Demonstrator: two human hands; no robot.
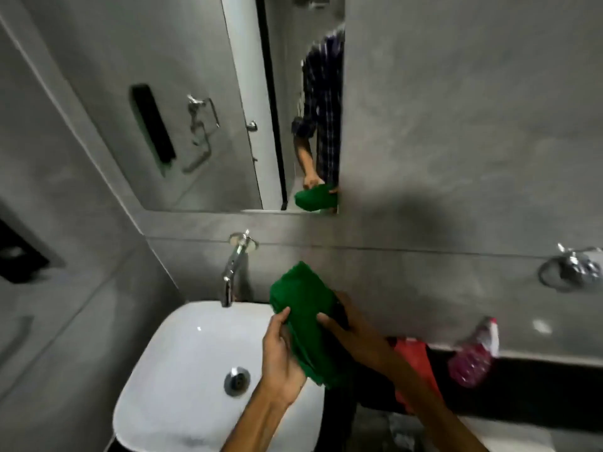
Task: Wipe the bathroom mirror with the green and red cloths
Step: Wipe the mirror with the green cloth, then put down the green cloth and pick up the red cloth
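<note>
Both of my hands hold a bunched green cloth (301,308) over the right edge of the white sink (182,353). My left hand (280,357) grips its lower left side. My right hand (346,327) holds its right side. The red cloth (416,360) lies on the dark counter behind my right forearm, partly hidden. The mirror (195,109) hangs on the grey wall above the tap, and its right part reflects my arm and the green cloth.
A chrome tap (233,269) comes out of the wall over the sink. A pink spray bottle (473,357) lies on the black counter at right. A chrome towel ring (569,272) is fixed to the right wall. A dark recess (19,256) sits in the left wall.
</note>
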